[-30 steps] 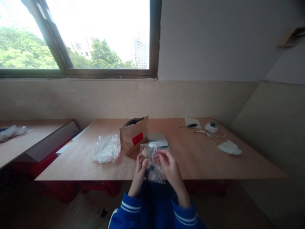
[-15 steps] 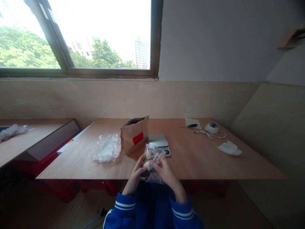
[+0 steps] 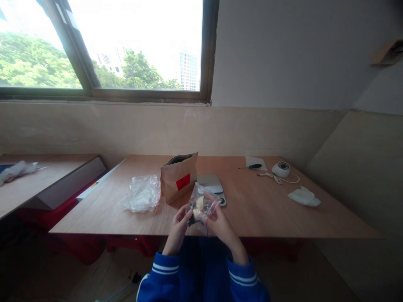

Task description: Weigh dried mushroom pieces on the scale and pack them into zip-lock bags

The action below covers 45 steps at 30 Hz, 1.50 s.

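Between my hands, over the table's front edge, is a clear zip bag (image 3: 203,224) with pale rounded pieces (image 3: 200,204) and something dark inside. What the pieces are I cannot make out. My left hand (image 3: 179,224) grips the bag's left side. On the opposite side, my right hand (image 3: 218,222) is closed on the bag near its reddish zip strip. Just beyond the bag lies a kitchen scale (image 3: 210,184) with a metal top, partly covered by the bag. An open brown paper pouch (image 3: 176,180) with a red label stands upright left of the scale.
A pile of clear plastic bags (image 3: 141,193) lies left of the pouch. Toward the right are a screwdriver (image 3: 255,166) by a white sheet, a white dome camera (image 3: 281,169) with its cable, and a crumpled white cloth or tissue (image 3: 304,196). Another table (image 3: 56,176) stands at left.
The bag has tilted and turned in my hands, and the pale pieces in it have moved closer together. Both hands keep their hold, while the view has shifted slightly.
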{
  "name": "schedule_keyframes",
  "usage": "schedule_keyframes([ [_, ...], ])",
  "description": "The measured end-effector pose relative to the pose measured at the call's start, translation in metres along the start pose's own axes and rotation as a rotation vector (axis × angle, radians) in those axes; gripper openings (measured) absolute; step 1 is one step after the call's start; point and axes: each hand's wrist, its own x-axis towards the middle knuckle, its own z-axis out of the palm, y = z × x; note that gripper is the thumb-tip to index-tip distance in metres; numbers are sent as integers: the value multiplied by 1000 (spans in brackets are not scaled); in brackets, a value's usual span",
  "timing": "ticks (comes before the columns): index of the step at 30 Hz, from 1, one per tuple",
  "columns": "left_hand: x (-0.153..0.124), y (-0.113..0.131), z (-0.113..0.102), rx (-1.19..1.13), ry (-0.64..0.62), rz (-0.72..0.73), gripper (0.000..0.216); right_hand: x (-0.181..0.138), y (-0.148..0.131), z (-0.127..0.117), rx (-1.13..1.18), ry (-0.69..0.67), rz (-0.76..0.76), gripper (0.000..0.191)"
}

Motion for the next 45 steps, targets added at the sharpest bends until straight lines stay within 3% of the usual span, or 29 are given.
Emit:
schedule_keyframes([
  [3, -1, 0, 1, 0, -1, -23, 33, 0, -1, -2, -11, -12, 21, 62],
  [8, -1, 1, 5, -52, 23, -48, 27, 3, 5, -10, -55, 112, -28, 56],
  [15, 3, -3, 9, -192, 155, -101, 33, 3, 6, -14, -97, 234, -145, 48],
  [23, 5, -4, 5, -263, 277, -112, 22, 2, 2, -14, -12, 303, -170, 49],
  [30, 7, -5, -10, -264, 292, -81, 16, 0, -9, -14, 157, 347, -175, 50],
  [34, 6, -4, -18, -231, 267, -95, 23, 27, -31, -2, 164, 360, -287, 48],
  [40, 5, 0, -18, -233, 280, -135, 23, 108, -82, 28, -46, 252, -519, 50],
  [45, 5, 2, -18, -218, 308, -136, 21, 157, -83, 44, -253, 131, -567, 52],
])
